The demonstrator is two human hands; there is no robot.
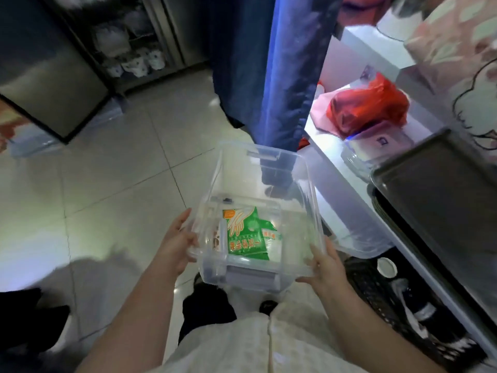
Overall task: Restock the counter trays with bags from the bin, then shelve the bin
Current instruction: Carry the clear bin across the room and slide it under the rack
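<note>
While the left hand (176, 239) grips the left rim of the clear plastic bin (265, 154) and the right hand (324, 265) clasps its right wall, the bin hangs above the pale tiled floor (107, 184), just beside the white counter (330, 162). On its bottom lies a green packet (247, 234) showing drawn gloves, an orange round mark and white Chinese characters, too blurred to read. A red plastic bag (368, 103) sits on the counter.
</note>
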